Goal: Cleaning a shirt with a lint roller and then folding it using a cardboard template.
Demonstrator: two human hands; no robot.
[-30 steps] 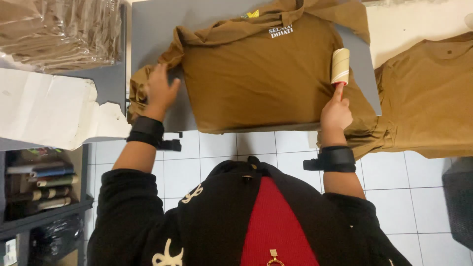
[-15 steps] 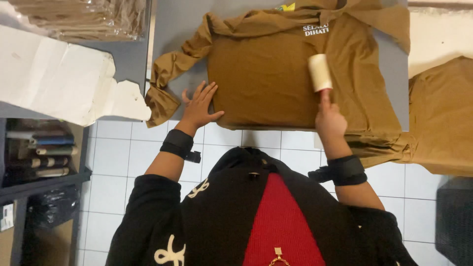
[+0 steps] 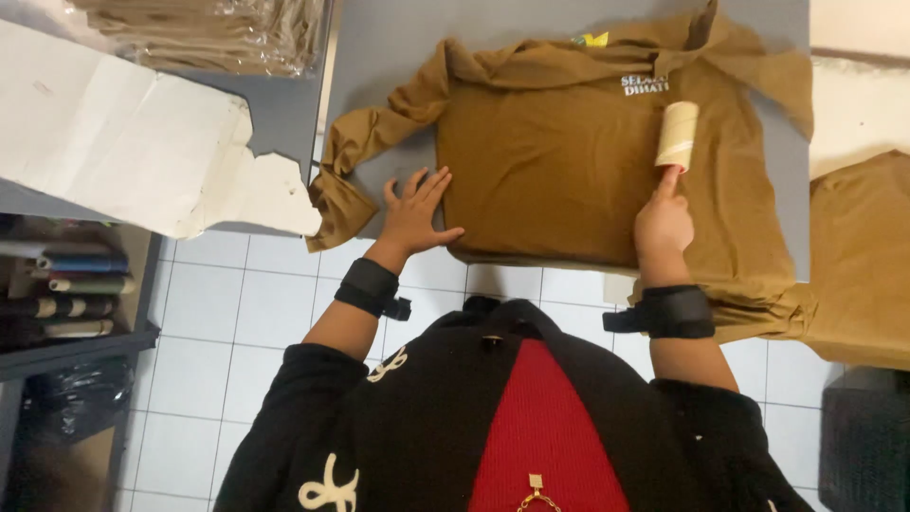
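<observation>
A brown long-sleeved shirt (image 3: 569, 161) lies face up on a grey table (image 3: 379, 57), with white print at the chest. My left hand (image 3: 415, 213) rests flat and spread on the table at the shirt's lower left edge, beside the crumpled left sleeve (image 3: 355, 171). My right hand (image 3: 662, 223) grips the handle of a lint roller (image 3: 677, 135), whose cream roll lies against the shirt's right chest. Both wrists wear black straps.
A torn sheet of white paper (image 3: 142, 142) lies at the left. Bagged brown garments (image 3: 209, 33) are stacked at the back left. Another brown garment (image 3: 863, 256) hangs at the right edge. Shelves with rolls (image 3: 66, 284) stand at lower left over a white tiled floor.
My left hand has moved right from the sleeve end to the shirt's lower left edge. The lint roller has travelled over the right chest area, and the view has shifted.
</observation>
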